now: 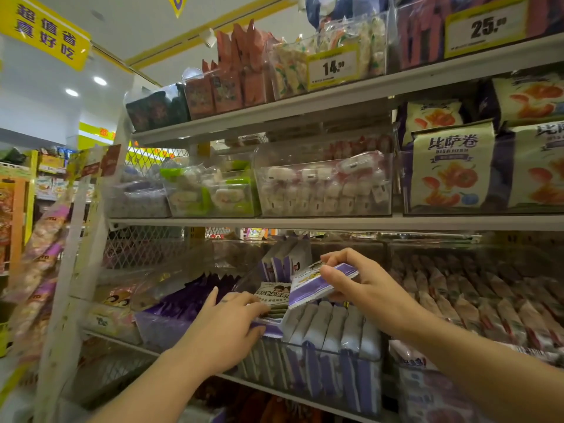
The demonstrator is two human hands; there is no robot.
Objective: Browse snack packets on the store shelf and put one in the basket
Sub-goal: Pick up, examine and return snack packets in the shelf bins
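The right hand pinched a purple-and-white snack packet between curled fingers and thumb just above the clear bin at the shelf front edge, while the left hand lay on another packet atop the bin's row, its grip impossible to tell.

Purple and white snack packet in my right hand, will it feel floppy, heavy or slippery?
Probably light: the right hand pinches the purple and white snack packet by fingertips alone. It is likely fairly stiff, since it juts out flat without sagging. Its smooth film wrapper may be a bit slippery.
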